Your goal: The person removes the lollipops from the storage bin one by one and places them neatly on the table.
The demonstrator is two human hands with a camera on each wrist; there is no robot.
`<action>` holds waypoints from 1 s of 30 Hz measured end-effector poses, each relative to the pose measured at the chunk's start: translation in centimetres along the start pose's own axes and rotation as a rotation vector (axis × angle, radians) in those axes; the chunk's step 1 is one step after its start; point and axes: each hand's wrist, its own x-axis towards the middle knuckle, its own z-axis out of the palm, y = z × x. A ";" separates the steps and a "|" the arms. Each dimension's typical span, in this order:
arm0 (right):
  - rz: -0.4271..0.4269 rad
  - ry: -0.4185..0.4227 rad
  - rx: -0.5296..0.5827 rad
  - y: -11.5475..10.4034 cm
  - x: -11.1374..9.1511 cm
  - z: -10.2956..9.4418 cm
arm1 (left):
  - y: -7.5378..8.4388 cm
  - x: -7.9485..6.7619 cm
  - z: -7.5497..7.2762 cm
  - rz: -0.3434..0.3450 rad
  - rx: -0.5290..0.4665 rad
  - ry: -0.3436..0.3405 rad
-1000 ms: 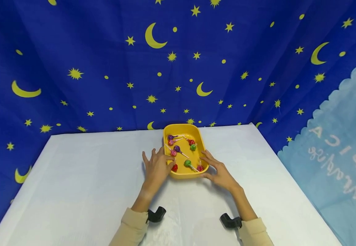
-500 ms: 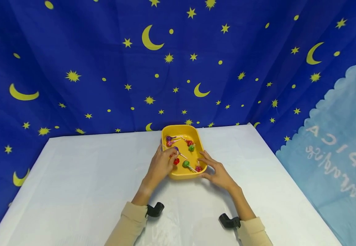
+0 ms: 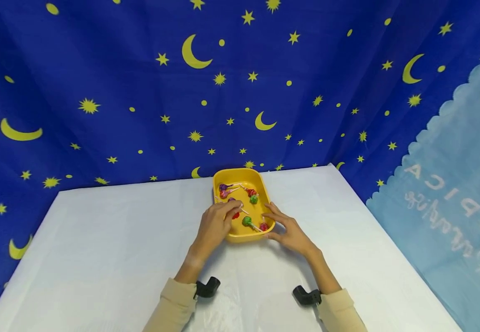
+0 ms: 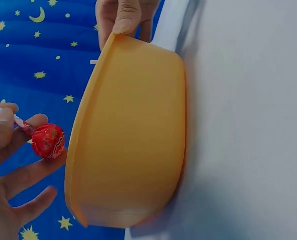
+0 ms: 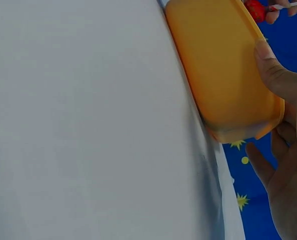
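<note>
A yellow plastic tub point(image 3: 244, 238) stands on the white table with several wrapped lollipops lying in it. My left hand point(image 3: 215, 223) is over its left side, thumb and forefinger pinching the white stick of a red lollipop point(image 4: 48, 141); the other fingers are spread in the left wrist view. My right hand point(image 3: 291, 233) holds the tub's near right corner, its thumb point(image 5: 271, 65) on the near rim and its fingers round the right side. Inside lie a green lollipop point(image 3: 246, 221) and a pink one point(image 3: 263, 226) near the front. The left hand partly hides a purple one.
Farther back in the tub are a purple lollipop point(image 3: 223, 187), a red one point(image 3: 251, 192) and another green one point(image 3: 254, 199). Behind the white table point(image 3: 119, 240) hangs a blue cloth point(image 3: 148, 92) with moons and stars. A light blue cloth point(image 3: 451, 184) hangs at the right.
My left hand has moved from the tub's left rim in over the tub and taken the red lollipop by its stick. The right hand keeps its place at the corner.
</note>
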 end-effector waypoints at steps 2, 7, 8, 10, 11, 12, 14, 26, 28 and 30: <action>-0.005 -0.009 0.001 -0.2 0.3 0.1 | -0.1 -0.2 -0.3 -0.002 -0.013 -0.001; -0.008 -0.002 -0.011 -0.3 0.5 0.2 | -0.4 -0.1 -1.0 -0.003 -0.064 -0.069; -0.008 0.001 -0.012 -0.3 0.5 0.2 | -0.4 0.0 -1.1 -0.002 -0.077 -0.088; -0.005 0.006 -0.011 -0.4 0.4 0.1 | -0.5 0.0 -1.1 0.003 -0.102 -0.107; -0.002 0.007 -0.011 -0.4 0.4 0.1 | -0.5 0.1 -1.1 0.005 -0.115 -0.110; -0.001 0.008 -0.009 -0.3 0.3 0.0 | -0.5 0.1 -1.2 0.008 -0.128 -0.109; -0.001 0.006 -0.006 -0.4 0.2 0.0 | -0.6 0.0 -1.2 0.017 -0.133 -0.095; 0.006 0.014 -0.018 0.0 0.0 -0.1 | -1.4 -1.4 -3.2 -0.093 -0.110 -0.108; 0.006 0.010 -0.020 -0.1 0.0 -0.1 | -1.6 -1.8 -3.7 -0.092 -0.120 -0.106; 0.006 0.011 -0.024 -0.1 0.0 -0.1 | -1.9 -2.1 -4.2 -0.090 -0.121 -0.102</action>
